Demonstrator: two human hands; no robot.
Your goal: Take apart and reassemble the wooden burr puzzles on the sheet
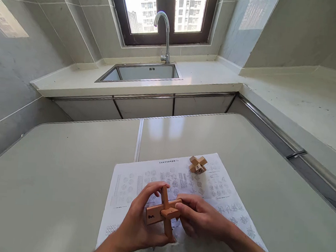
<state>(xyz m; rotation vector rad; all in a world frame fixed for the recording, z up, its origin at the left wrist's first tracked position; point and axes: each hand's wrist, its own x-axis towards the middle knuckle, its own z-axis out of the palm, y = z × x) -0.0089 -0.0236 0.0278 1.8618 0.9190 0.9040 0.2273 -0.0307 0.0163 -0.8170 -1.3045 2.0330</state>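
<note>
Both my hands hold a wooden cross-shaped puzzle made of interlocked bars, just above a printed instruction sheet. My left hand wraps it from the left, fingers over the top and thumb below. My right hand pinches the right end of the horizontal bar. A smaller assembled wooden puzzle sits on the sheet farther away, untouched.
The sheet lies on a pale grey table with a seam down its middle. Beyond it a counter holds a steel sink and a curved tap under a window. A second counter runs along the right.
</note>
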